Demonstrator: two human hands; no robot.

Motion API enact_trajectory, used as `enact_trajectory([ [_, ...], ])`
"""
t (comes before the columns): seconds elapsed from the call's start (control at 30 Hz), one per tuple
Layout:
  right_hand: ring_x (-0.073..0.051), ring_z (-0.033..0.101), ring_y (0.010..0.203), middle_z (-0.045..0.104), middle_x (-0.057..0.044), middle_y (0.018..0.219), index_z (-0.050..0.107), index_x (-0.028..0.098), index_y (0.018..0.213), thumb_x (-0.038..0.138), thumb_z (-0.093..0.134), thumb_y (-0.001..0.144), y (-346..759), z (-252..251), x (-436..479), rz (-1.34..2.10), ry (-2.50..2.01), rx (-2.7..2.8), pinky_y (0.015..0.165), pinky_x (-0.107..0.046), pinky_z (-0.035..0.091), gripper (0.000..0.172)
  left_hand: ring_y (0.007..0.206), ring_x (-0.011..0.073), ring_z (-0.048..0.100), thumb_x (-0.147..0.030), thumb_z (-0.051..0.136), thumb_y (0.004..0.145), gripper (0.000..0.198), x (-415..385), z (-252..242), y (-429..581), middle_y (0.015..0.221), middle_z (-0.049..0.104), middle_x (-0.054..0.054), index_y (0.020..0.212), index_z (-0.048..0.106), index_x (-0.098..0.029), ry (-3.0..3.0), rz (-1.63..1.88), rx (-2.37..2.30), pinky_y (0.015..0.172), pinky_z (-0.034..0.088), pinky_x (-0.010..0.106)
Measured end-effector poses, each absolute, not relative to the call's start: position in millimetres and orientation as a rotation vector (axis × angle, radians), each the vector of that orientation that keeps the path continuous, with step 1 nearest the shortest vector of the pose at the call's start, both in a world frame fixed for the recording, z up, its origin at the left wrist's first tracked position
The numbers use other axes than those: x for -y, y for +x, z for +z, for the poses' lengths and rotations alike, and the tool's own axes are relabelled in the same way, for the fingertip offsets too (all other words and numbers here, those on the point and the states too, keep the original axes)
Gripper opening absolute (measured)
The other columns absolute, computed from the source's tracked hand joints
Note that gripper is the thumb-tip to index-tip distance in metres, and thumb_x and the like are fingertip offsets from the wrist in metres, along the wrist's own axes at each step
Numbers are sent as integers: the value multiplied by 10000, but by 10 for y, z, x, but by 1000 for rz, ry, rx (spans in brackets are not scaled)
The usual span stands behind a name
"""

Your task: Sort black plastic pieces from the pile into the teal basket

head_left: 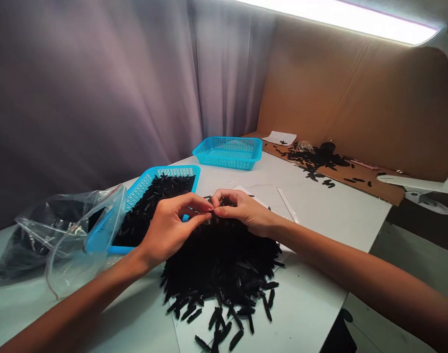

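Black piece (211,214), too small to make out, is pinched between the fingertips of the left hand (168,233) and right hand (246,211), just above the pile (224,264) on the bench (312,304). Handling it seems to call for fine fingertip control.

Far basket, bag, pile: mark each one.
Far basket (224,163): head view, on its front wall.
Bag (62,235): head view, on its clear plastic middle.
Pile (224,255): head view, on the heap's centre, below the hands.
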State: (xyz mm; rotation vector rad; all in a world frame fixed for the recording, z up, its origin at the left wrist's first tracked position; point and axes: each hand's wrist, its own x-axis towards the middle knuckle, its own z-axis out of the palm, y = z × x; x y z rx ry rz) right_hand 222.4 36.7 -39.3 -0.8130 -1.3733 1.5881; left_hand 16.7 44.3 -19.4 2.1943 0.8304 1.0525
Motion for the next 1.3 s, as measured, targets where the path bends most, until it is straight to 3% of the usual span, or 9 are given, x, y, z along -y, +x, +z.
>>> enact_trajectory([
  [0.33,-155,615,825,701,14,846,748,194,948,297,740,893,2254,-389,-305,1415,-852,1555,826,-301,435,117,740,132,747,-220,822,818,90,-383,-171,119,836,776,-1,862,753,-184,2086,1224,-994,707,642,210],
  [0.73,-162,653,758,703,19,756,751,202,903,251,735,916,2182,-288,-137,1049,-849,1590,758,-296,499,53,748,110,715,-195,825,847,107,-325,-140,81,877,773,-20,933,763,-207,2290,1298,-944,702,603,209],
  [1.07,-115,709,784,779,-9,875,752,146,981,134,728,919,2154,-322,-61,582,-791,1694,753,-206,537,68,714,122,677,-151,823,846,130,-308,-102,83,853,774,-31,924,755,-229,2480,1407,-845,639,543,268],
  [1.3,-95,668,720,756,17,809,762,159,936,191,690,972,2140,-325,-54,681,-817,1688,713,-193,510,87,764,134,703,-178,804,876,69,-324,-104,75,833,781,-23,890,748,-216,2550,1420,-806,666,545,273],
])
